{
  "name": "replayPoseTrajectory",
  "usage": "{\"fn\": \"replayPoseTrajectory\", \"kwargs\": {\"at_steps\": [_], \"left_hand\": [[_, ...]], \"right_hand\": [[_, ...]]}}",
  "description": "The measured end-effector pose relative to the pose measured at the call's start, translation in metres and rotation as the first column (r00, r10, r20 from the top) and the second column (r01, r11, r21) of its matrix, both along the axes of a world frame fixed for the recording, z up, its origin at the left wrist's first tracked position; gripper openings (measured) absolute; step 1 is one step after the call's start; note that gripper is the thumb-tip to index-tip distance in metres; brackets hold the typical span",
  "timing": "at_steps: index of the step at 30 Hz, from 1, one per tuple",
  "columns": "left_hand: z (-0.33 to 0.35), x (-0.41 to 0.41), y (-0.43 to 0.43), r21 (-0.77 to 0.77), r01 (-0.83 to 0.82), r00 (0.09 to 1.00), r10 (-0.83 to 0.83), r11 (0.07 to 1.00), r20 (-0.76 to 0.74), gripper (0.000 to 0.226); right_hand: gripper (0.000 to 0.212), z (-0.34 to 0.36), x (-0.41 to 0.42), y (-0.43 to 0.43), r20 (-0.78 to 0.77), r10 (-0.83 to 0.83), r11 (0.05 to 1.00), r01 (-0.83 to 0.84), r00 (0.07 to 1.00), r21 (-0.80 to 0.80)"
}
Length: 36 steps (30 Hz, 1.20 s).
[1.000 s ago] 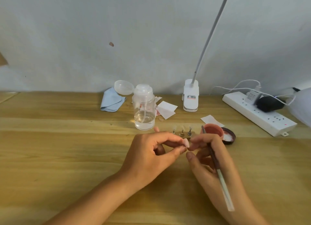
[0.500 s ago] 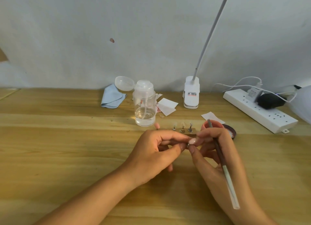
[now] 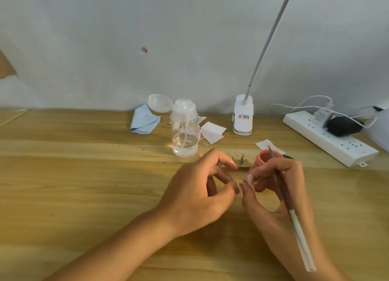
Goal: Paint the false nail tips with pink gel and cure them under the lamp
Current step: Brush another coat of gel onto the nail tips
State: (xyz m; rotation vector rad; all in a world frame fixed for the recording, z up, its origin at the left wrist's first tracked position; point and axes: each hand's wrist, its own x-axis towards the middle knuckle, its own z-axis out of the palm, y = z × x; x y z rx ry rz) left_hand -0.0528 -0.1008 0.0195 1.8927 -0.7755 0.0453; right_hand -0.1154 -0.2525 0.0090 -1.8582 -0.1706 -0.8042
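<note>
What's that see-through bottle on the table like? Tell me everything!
The pump bottle is clear plastic and stands upright on the wooden table. Its round flip lid hangs open to the left. A thin tube runs down inside into clear liquid, which fills roughly the bottom third. Nothing but the table seems to touch it.

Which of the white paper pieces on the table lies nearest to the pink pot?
The single piece just behind the pink pot; the other pieces lie farther left, beside the clear bottle.
</note>
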Motion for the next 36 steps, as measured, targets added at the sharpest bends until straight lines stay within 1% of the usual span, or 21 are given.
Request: {"fn": "replayPoseTrajectory", "kwargs": {"at_steps": [2,4,6,7,9,11,15,18,22,25,29,33,36], "left_hand": [[0.004,0.010,0.009,0.124,-0.200,0.974,0.184,0.972,0.129,0.015],[0.008,0.022,0.021,0.275,-0.397,0.916,0.357,0.876,0.185,0.023],[0.004,0.029,0.027,0.429,-0.489,0.872,0.444,0.759,0.207,0.032],[-0.001,0.032,0.027,0.477,-0.512,0.857,0.458,0.714,0.234,0.035],[-0.007,0.034,0.026,0.504,-0.542,0.839,0.466,0.673,0.280,0.038],[-0.007,0.036,0.025,0.486,-0.542,0.839,0.470,0.685,0.274,0.037],[-0.008,0.041,0.024,0.428,-0.439,0.897,0.414,0.790,0.155,0.017],[-0.012,0.042,0.024,0.382,-0.407,0.913,0.384,0.830,0.136,0.015],[-0.015,0.040,0.025,0.298,-0.375,0.925,0.333,0.878,0.182,0.019],[-0.018,0.037,0.023,0.280,-0.371,0.918,0.304,0.885,0.256,0.019],[-0.019,0.032,0.021,0.235,-0.355,0.899,0.262,0.905,0.351,0.026],[-0.017,0.029,0.022,0.168,-0.270,0.903,0.189,0.948,0.385,0.024],[-0.014,0.024,0.021,0.148,-0.199,0.910,0.127,0.969,0.394,0.022]], "right_hand": [[0.047,-0.001,-0.002,0.000,0.063,-0.001,1.000,0.002,0.998,-0.009],[0.043,0.000,-0.001,-0.001,0.083,-0.020,0.999,0.023,0.996,-0.041],[0.037,0.000,0.004,-0.004,0.041,-0.032,0.995,0.036,0.999,-0.098],[0.038,-0.001,0.005,-0.006,0.022,-0.037,0.994,0.039,0.999,-0.104],[0.047,-0.003,0.005,-0.006,0.040,-0.065,0.989,0.069,0.997,-0.134],[0.047,-0.004,0.003,-0.004,0.056,-0.064,0.980,0.073,0.996,-0.183],[0.056,-0.005,0.002,-0.002,0.056,-0.094,0.952,0.106,0.994,-0.286],[0.057,-0.004,-0.001,-0.002,0.058,-0.065,0.936,0.081,0.996,-0.342],[0.057,-0.003,0.001,-0.005,0.084,-0.067,0.900,0.096,0.994,-0.425],[0.059,-0.003,0.004,-0.006,0.086,-0.085,0.898,0.114,0.993,-0.425],[0.051,-0.006,0.001,-0.008,0.121,-0.067,0.880,0.116,0.990,-0.461],[0.043,-0.005,0.001,-0.008,0.166,-0.076,0.901,0.139,0.983,-0.412],[0.052,-0.004,0.003,-0.008,0.192,-0.058,0.910,0.131,0.980,-0.393]]}}
